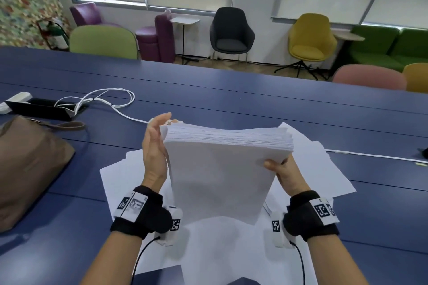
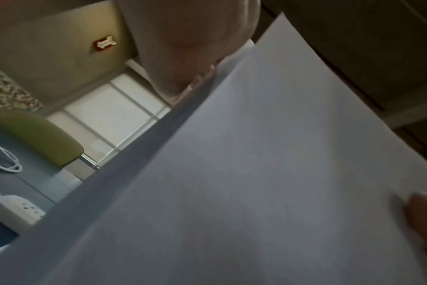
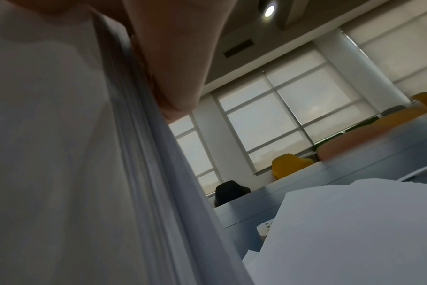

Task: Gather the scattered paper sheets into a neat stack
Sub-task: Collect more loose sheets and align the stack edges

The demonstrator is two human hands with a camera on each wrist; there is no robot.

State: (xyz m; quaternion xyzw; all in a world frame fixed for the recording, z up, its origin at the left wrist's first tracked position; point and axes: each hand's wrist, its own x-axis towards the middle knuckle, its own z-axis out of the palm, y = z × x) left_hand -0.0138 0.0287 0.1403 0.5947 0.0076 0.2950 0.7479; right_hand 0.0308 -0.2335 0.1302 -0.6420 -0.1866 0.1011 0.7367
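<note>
The paper stack [image 1: 222, 169] is standing nearly on edge above the blue table [image 1: 254, 90], lifted clear of the loose sheets [image 1: 335, 169] lying fanned out beneath it — a pose that suits squaring the edges before you set it down, I judge. Your right hand [image 1: 286, 174] is pinching the stack's right edge, thumb on the near face and fingers behind, carrying the weight. Your left hand [image 1: 154, 148] is lying flat against the left edge with fingers straight and uncurled, probably patting the sheets flush. The upper edge is looking slightly ragged. Farther out, a brown bag [image 1: 27, 164] is sitting at the left, with a white cable [image 1: 104, 99] beyond. The sheets are showing no print; only square coded markers on your wristbands [image 1: 322, 210] — nothing readable.
</note>
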